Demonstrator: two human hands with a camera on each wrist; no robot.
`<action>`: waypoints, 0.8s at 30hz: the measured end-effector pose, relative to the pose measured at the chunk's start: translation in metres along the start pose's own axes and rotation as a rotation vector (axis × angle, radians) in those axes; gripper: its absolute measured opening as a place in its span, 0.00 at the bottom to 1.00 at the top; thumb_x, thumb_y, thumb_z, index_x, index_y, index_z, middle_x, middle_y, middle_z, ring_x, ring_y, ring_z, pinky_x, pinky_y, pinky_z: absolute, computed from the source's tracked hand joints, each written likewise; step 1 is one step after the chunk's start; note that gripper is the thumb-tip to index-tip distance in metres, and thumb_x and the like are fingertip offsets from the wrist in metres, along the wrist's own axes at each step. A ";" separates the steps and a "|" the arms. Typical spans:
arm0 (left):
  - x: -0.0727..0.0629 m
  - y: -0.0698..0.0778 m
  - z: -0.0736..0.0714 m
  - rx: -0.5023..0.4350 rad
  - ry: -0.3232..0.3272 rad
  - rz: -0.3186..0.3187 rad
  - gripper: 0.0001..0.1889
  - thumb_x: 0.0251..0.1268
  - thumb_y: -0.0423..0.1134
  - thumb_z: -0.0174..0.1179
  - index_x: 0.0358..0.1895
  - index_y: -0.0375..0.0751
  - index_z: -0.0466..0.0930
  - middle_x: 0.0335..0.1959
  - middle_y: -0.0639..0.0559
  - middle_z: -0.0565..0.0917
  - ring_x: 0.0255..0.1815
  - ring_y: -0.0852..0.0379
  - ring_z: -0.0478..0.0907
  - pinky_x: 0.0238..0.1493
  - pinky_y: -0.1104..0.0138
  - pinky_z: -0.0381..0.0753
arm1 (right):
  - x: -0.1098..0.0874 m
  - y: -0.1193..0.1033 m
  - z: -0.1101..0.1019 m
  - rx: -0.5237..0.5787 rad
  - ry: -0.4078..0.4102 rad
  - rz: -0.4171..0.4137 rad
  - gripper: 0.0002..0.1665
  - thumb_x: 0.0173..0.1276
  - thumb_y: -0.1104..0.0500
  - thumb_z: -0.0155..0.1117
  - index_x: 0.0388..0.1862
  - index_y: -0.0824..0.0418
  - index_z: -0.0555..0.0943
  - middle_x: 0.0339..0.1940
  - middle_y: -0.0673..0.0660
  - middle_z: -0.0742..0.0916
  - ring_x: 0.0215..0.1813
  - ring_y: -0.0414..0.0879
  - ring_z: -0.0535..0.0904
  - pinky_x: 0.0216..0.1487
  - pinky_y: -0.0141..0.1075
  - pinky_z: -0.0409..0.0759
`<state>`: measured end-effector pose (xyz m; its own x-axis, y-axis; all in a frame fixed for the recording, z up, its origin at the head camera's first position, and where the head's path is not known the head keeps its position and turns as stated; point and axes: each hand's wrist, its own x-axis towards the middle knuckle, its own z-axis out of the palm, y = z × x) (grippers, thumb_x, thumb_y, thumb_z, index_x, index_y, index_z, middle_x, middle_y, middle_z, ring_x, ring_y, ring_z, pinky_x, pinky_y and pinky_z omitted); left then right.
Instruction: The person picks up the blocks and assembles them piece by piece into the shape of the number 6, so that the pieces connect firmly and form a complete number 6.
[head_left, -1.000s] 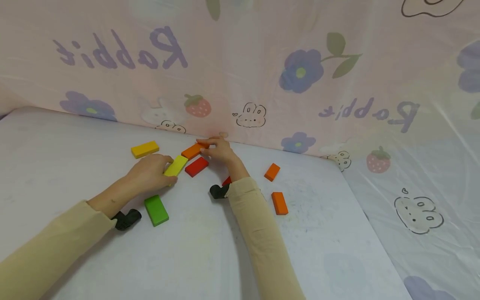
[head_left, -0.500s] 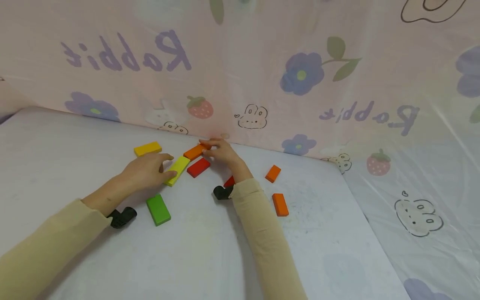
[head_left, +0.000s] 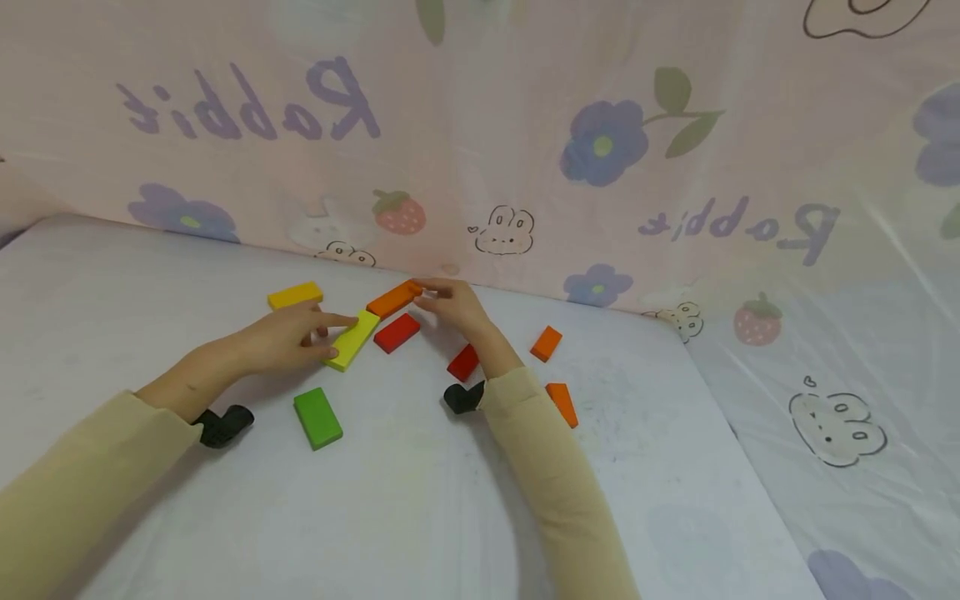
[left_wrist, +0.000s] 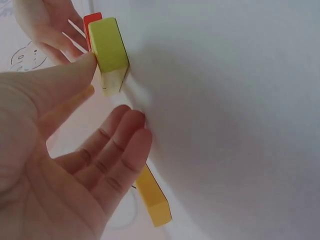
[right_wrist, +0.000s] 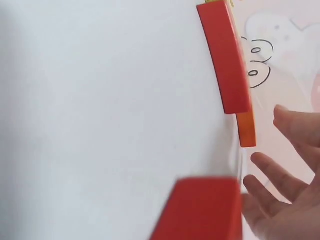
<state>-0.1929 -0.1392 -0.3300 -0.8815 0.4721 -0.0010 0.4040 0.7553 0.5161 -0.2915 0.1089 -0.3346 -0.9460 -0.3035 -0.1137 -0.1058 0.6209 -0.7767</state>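
Observation:
In the head view my left hand (head_left: 281, 340) reaches over a lime-yellow block (head_left: 352, 340), index fingertip and thumb at its ends nearest me. The left wrist view shows the thumb against the side of that lime-yellow block (left_wrist: 110, 50), with the other fingers spread loosely apart. My right hand (head_left: 461, 310) is just right of a long orange block (head_left: 393, 298), whose left end meets the lime-yellow one. From the right wrist, the thumb and fingers of the right hand (right_wrist: 287, 195) stand apart around nothing, close to the end of the orange block (right_wrist: 246, 132).
A red block (head_left: 397, 333) lies in front of the orange one; another red block (head_left: 462, 362) is beside the right wrist. Around them are a yellow block (head_left: 296, 295), a green block (head_left: 318, 418) and two orange blocks (head_left: 547, 343) (head_left: 562, 404). A printed curtain (head_left: 480, 150) hangs behind the white table (head_left: 360, 517).
My right hand has drawn back rightward from the orange block, uncovering its right end. The left hand has loosened from the lime-yellow block and shifted slightly left, its index finger now extended.

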 end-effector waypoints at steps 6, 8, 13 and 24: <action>0.000 -0.001 0.001 -0.038 -0.025 0.012 0.22 0.65 0.35 0.59 0.62 0.40 0.75 0.32 0.49 0.72 0.34 0.55 0.68 0.32 0.66 0.67 | -0.015 -0.001 -0.005 0.035 -0.059 -0.016 0.21 0.67 0.56 0.62 0.59 0.53 0.80 0.63 0.53 0.79 0.64 0.51 0.72 0.64 0.46 0.70; 0.000 -0.001 0.001 -0.040 -0.036 0.007 0.22 0.65 0.35 0.59 0.63 0.40 0.75 0.31 0.50 0.72 0.34 0.55 0.68 0.32 0.66 0.67 | -0.019 -0.002 -0.006 0.032 -0.088 -0.019 0.21 0.67 0.56 0.61 0.59 0.53 0.80 0.63 0.52 0.79 0.64 0.50 0.72 0.64 0.46 0.70; 0.002 0.001 0.000 -0.066 -0.070 -0.021 0.24 0.66 0.35 0.58 0.65 0.40 0.72 0.31 0.50 0.74 0.33 0.55 0.68 0.33 0.66 0.68 | -0.026 -0.005 -0.005 -0.004 -0.156 -0.030 0.22 0.66 0.58 0.61 0.60 0.51 0.80 0.62 0.51 0.80 0.64 0.48 0.72 0.63 0.44 0.71; 0.001 0.003 0.002 -0.087 -0.062 -0.031 0.23 0.66 0.34 0.58 0.65 0.37 0.72 0.30 0.50 0.74 0.32 0.55 0.68 0.33 0.66 0.68 | -0.027 -0.005 0.006 -0.225 -0.190 -0.088 0.23 0.65 0.59 0.64 0.60 0.50 0.79 0.59 0.52 0.81 0.59 0.48 0.72 0.60 0.43 0.72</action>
<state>-0.1926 -0.1358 -0.3300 -0.8754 0.4784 -0.0698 0.3514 0.7288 0.5877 -0.2635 0.1099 -0.3312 -0.8583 -0.4797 -0.1821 -0.2700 0.7240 -0.6347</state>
